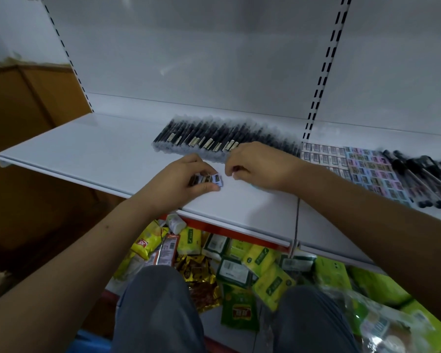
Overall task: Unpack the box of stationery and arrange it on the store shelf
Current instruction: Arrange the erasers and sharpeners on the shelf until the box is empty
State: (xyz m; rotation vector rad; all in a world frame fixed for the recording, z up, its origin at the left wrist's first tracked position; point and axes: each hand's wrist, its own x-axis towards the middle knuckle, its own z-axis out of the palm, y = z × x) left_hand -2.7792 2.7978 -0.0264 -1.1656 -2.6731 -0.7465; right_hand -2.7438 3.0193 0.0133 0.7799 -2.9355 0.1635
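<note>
My left hand (pixel 181 178) grips a small stack of little wrapped erasers (pixel 209 180) just above the white shelf (pixel 92 151). My right hand (pixel 260 165) hovers right beside it with fingers curled; whether it pinches anything is hidden. Behind both hands a long row of black pens in clear sleeves (pixel 214 137) lies side by side on the shelf. To the right lie rows of small white eraser packs (pixel 321 154), pastel eraser packs (pixel 372 169) and more black pens (pixel 423 179).
The shelf's back panel has slotted uprights (pixel 321 80). Below the shelf front lies a heap of yellow and green snack packets (pixel 239 266). My knees (pixel 161 301) are at the bottom. A brown cardboard box (pixel 23 149) stands at the left.
</note>
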